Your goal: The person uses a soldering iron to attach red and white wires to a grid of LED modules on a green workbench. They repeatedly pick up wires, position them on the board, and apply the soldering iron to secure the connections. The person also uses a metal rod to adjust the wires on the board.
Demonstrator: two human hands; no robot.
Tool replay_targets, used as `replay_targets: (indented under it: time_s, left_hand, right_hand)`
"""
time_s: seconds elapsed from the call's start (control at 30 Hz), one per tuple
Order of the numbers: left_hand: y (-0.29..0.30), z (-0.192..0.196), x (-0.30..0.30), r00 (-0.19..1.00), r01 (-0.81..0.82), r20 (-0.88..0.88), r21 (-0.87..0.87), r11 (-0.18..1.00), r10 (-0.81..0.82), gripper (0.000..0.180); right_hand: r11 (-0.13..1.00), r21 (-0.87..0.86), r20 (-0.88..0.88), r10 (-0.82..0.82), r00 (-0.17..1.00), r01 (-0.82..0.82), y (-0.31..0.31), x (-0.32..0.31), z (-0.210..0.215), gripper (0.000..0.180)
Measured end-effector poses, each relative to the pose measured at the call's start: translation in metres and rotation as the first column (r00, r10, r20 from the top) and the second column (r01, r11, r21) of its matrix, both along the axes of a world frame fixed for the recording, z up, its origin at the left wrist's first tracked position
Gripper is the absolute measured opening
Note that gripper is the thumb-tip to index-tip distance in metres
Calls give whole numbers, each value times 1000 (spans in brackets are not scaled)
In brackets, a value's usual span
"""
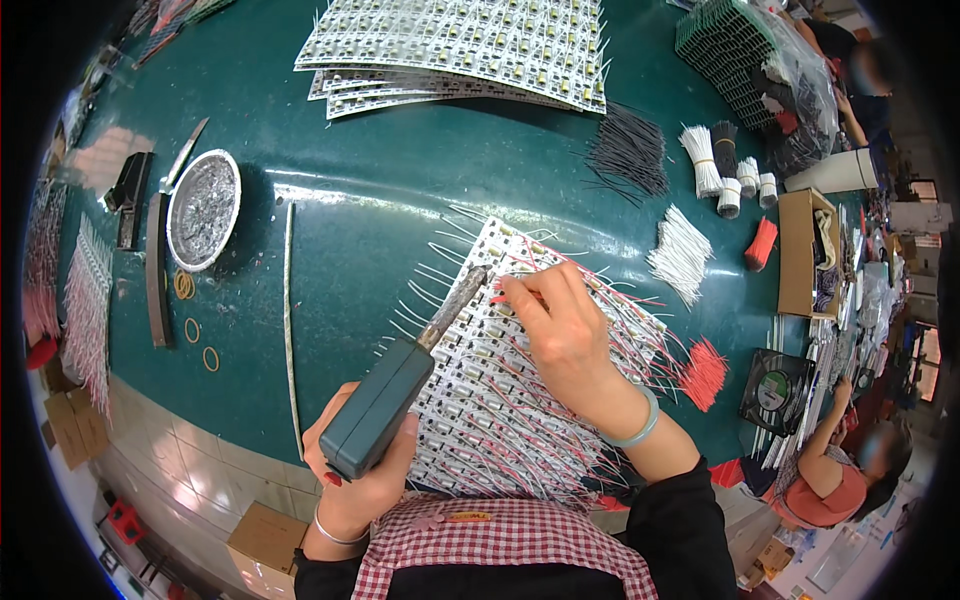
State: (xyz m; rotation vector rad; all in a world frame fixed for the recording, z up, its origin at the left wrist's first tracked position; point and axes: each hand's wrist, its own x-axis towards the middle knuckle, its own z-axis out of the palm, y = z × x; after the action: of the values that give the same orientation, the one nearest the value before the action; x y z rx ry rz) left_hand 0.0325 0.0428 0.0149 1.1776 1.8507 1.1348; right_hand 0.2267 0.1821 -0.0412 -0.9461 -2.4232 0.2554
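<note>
My left hand is wrapped round a soldering gun with a dark green body. Its sooty metal tip reaches the upper part of a white circuit board panel. The panel lies on the table in front of me, covered in small components, with rows of white and red wires sticking out of it. Over its upper right part, my right hand has thumb and forefinger pinched on a red wire, close beside the tip. Fingers hide much of that wire and the spot it meets.
Stacked board panels lie at the far side. Right of my panel are loose black wires, white wires and red wires. A bowl of grey metallic residue and rubber bands sit left. Co-workers are at the right.
</note>
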Motion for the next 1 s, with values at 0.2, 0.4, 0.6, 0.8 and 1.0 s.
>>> replay_targets:
  time_s: [0.2, 0.4, 0.6, 0.8, 1.0]
  left_hand:
    - [-5, 1, -2, 1000, -18, -5, 12, 1000, 18, 24]
    - [-11, 0, -3, 1000, 5, -11, -16, 1000, -5, 22]
    - [-15, -4, -3, 998, 48, -26, -23, 999, -49, 20]
    - [-14, -6, -3, 996, 70, -51, 5, 998, -69, 18]
    - [-12, -7, 0, 997, 45, -60, 29, 999, -43, 17]
  right_hand:
    - [998, 59, -38, 9, 999, -7, -5, 2, 2, 33]
    - [1000, -10, -37, 20, 999, -21, -17, -4, 2, 34]
    - [1000, -25, -47, 6, 999, -7, -18, -3, 1, 38]
    - [999, -24, -43, 33, 999, -34, -18, -2, 1, 31]
    - [999, -13, -39, 29, 999, -30, -18, -3, 0, 31]
